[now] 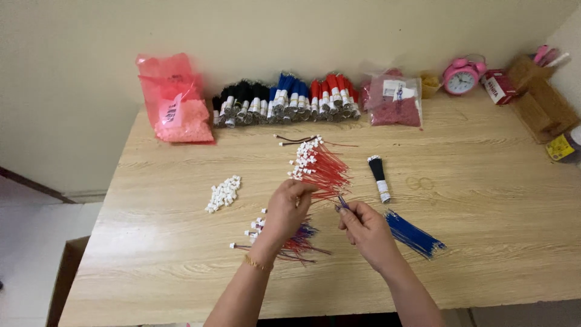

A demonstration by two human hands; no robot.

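Table (484, 200) of pale wood bears everything. Left hand (289, 209) is closed around a fanned bunch of red wires (321, 169) tipped with white connectors, above the table's middle. Right hand (363, 227) pinches a single blue wire (342, 202) – its end hard to make out – beside loose blue wires (414, 235).

A light wood-grain table (484, 200) fills most of the view, its far edge pushed against a plain cream wall (290, 30); the light is even and soft, with no hard shadows; at the far right a second wall (572, 42) meets the first in a corner; to the left, beyond the table's edge, lies a pale floor (30, 242), with a dark skirting strip (36, 184) running along the wall's foot; near left stands a brown box (63, 272).
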